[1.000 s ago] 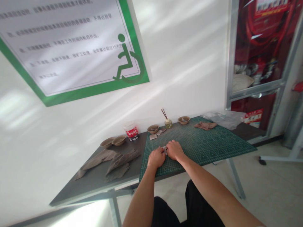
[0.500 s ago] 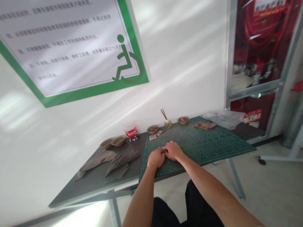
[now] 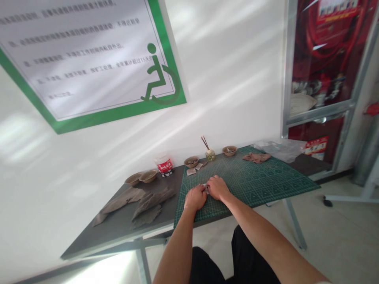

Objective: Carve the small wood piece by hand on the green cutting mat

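My left hand (image 3: 196,197) rests low on the green cutting mat (image 3: 251,181), its fingers curled closed at the left side of a small pale piece (image 3: 205,189). From the right, my right hand (image 3: 218,187) grips the same piece with bent fingers. The two hands are close together, with only a thin strip of the piece showing between them; the rest is hidden. Just beyond the hands lie pale square pieces (image 3: 191,171) beside a brown bowl (image 3: 191,161) that has small things in it.
A second bowl (image 3: 229,150), a reed diffuser (image 3: 210,154), a crumpled brown cloth (image 3: 256,157) and clear plastic (image 3: 284,149) stand or lie towards the wall. On the table's left are a red-labelled tub (image 3: 164,165), two bowls (image 3: 148,176) and grey-brown cloths (image 3: 152,203).
My right hand has shifted very slightly right, and a bit more of the pale piece shows between the hands. My left hand has stayed in place.
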`<action>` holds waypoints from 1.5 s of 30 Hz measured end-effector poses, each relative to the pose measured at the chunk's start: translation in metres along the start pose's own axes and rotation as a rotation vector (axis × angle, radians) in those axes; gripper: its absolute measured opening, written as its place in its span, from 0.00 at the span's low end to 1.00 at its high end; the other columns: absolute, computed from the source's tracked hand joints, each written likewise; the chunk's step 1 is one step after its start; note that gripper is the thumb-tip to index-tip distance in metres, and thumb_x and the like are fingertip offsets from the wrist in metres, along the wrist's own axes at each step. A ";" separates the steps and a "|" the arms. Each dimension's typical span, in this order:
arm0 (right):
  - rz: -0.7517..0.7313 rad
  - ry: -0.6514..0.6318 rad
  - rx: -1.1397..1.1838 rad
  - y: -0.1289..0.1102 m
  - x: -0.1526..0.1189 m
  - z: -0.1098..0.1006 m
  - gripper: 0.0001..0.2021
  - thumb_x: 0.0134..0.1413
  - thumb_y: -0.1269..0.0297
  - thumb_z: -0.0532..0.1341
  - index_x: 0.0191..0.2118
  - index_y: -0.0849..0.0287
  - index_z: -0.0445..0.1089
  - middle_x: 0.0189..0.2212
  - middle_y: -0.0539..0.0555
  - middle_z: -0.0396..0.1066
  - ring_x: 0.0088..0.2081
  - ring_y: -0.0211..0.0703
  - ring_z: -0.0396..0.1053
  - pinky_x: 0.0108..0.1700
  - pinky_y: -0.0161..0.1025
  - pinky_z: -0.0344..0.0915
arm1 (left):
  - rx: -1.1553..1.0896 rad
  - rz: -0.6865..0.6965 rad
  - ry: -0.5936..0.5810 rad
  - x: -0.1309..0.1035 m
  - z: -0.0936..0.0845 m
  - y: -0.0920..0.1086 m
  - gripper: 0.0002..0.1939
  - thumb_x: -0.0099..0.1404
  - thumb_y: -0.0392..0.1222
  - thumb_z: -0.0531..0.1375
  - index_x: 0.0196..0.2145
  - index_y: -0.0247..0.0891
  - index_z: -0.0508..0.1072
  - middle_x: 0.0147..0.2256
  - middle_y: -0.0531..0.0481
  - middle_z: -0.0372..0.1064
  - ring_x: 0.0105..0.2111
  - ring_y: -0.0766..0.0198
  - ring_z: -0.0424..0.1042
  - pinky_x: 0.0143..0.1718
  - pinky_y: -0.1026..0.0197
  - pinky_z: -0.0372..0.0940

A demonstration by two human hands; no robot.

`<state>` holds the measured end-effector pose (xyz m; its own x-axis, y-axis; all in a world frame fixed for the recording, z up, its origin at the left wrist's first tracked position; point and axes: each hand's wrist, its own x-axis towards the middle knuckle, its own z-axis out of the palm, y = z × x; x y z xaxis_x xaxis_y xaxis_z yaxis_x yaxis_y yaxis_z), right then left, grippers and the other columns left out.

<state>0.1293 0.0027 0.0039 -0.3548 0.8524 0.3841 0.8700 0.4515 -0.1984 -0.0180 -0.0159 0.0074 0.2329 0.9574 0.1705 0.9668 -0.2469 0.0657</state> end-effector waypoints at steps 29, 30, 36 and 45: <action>-0.037 -0.015 0.030 0.000 -0.001 -0.003 0.13 0.58 0.64 0.49 0.36 0.58 0.71 0.39 0.57 0.70 0.45 0.47 0.59 0.44 0.40 0.54 | -0.024 0.011 0.013 0.000 0.000 0.000 0.20 0.63 0.42 0.48 0.51 0.46 0.68 0.54 0.51 0.64 0.55 0.61 0.60 0.54 0.59 0.56; -0.051 -0.016 0.036 0.000 -0.002 -0.003 0.13 0.57 0.63 0.50 0.36 0.58 0.71 0.38 0.56 0.70 0.45 0.47 0.59 0.44 0.40 0.54 | -0.028 0.012 0.013 0.000 0.001 0.000 0.20 0.63 0.42 0.48 0.51 0.46 0.68 0.54 0.51 0.64 0.55 0.61 0.60 0.55 0.59 0.55; -0.087 -0.038 0.037 -0.001 -0.005 -0.005 0.10 0.54 0.64 0.53 0.35 0.60 0.70 0.37 0.56 0.70 0.44 0.45 0.60 0.45 0.39 0.53 | -0.041 0.016 -0.001 0.000 -0.002 0.001 0.20 0.63 0.41 0.48 0.50 0.47 0.68 0.54 0.53 0.64 0.56 0.62 0.58 0.55 0.60 0.54; 0.040 0.031 -0.001 -0.001 -0.005 -0.002 0.11 0.56 0.64 0.51 0.36 0.61 0.69 0.38 0.59 0.69 0.45 0.48 0.59 0.44 0.41 0.54 | -0.028 -0.002 0.000 -0.001 -0.002 0.002 0.20 0.63 0.42 0.47 0.51 0.47 0.68 0.54 0.51 0.64 0.55 0.61 0.60 0.54 0.59 0.56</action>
<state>0.1304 -0.0030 0.0035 -0.3092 0.8611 0.4036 0.8835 0.4172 -0.2132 -0.0164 -0.0176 0.0092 0.2309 0.9579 0.1708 0.9639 -0.2491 0.0937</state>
